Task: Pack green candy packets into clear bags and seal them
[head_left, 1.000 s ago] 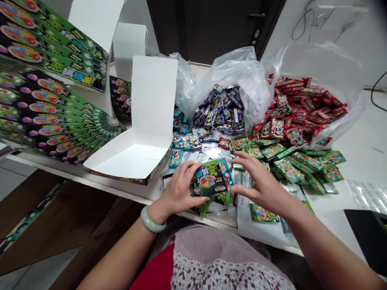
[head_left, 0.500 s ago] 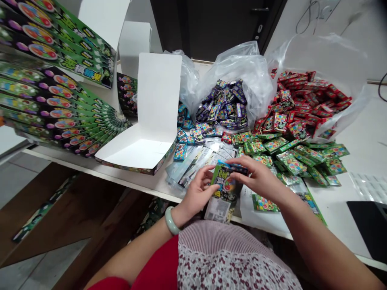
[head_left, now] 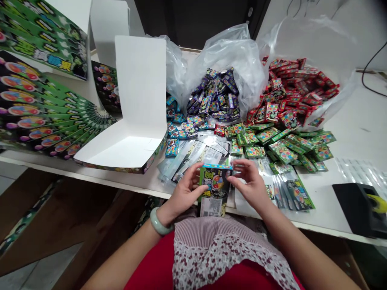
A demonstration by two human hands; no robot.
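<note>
At the table's [head_left: 358,147] six o'clock edge, between both hands, holds up a black-and-green packet [head_left: 216,183] with a blue strip along its top. Clamps the packet's left side in the left hand [head_left: 189,189], with the thumb laid across the printed front and the other fingers bent at the left edge, tips partly hidden. Bends the right hand [head_left: 249,181] loosely at the packet's three o'clock side, with thumb and forefinger well apart and the thumb tip at the right edge; cannot tell how firmly it presses. Wears a pale green bracelet [head_left: 161,224] on the left wrist, at eight o'clock from the packet.

Has flat pouches [head_left: 196,159] spread between ten and eleven o'clock, just beyond the left hand, and more overlapping pouches [head_left: 298,195] at three o'clock, past the right hand. Farther out, has blue boxes [head_left: 172,148] and an open white-lined carton [head_left: 139,100] at ten o'clock, purple boxes [head_left: 214,98] in a clear bag at twelve, red boxes [head_left: 298,94] between one and two, and green boxes [head_left: 282,151] just past two.
</note>
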